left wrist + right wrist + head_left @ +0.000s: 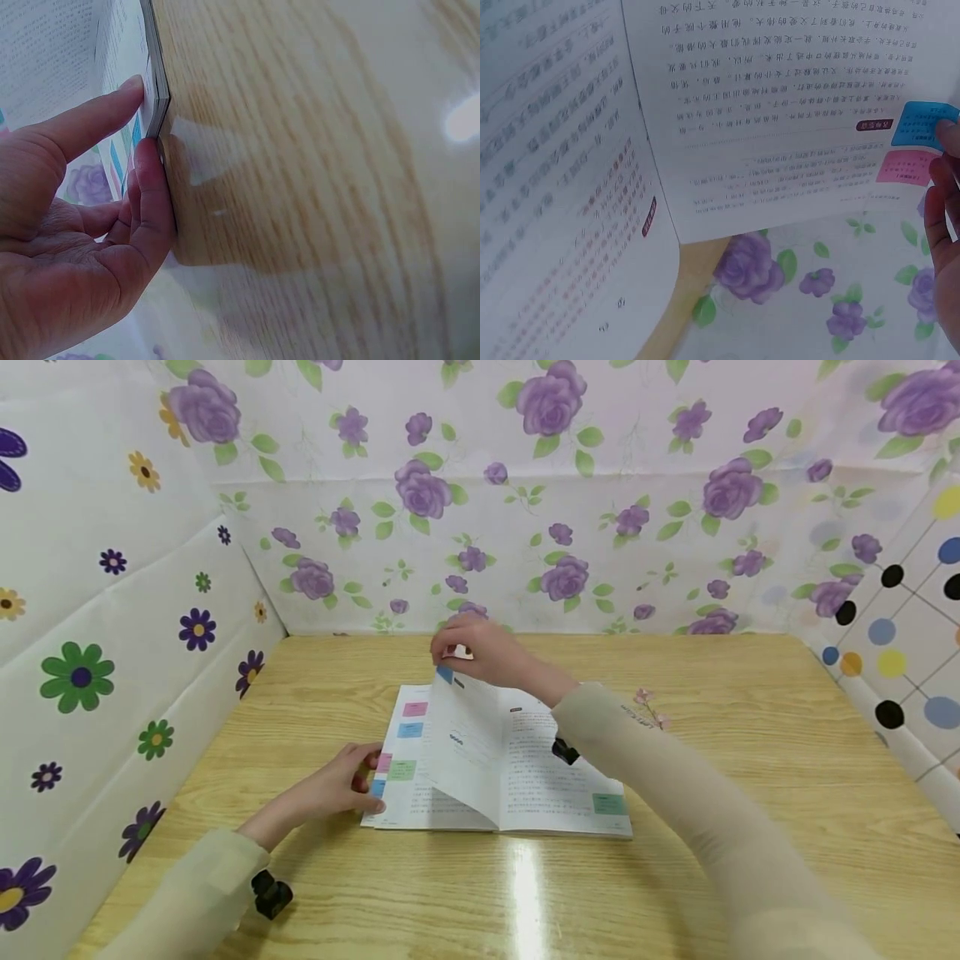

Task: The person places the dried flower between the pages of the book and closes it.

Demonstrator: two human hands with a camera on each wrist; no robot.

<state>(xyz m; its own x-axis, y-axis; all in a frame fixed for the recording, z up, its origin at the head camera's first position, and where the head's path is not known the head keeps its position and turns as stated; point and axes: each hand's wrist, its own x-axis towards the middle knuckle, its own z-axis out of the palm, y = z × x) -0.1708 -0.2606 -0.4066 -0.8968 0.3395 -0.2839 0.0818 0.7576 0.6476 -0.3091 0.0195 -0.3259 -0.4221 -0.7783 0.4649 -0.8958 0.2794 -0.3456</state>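
An open book [555,802] with printed text lies on the wooden table. My right hand [483,652] pinches the top outer corner of a single raised page [472,743], which stands tilted over the left half. In the right wrist view, that hand [946,217] is at the right edge, its thumb on a blue note [919,124] above a pink note [901,166]. My left hand [337,787] holds the book's lower left edge. The left wrist view shows its thumb [112,112] on top of the pages and its other fingers [154,187] at the book's edge.
Pink, blue and green notes [402,770] mark the left pages; another green note [608,803] is at lower right. Floral cloth [480,527] hangs behind the wooden table [787,760], with patterned sheets at both sides. A small black device [272,895] sits at my left wrist.
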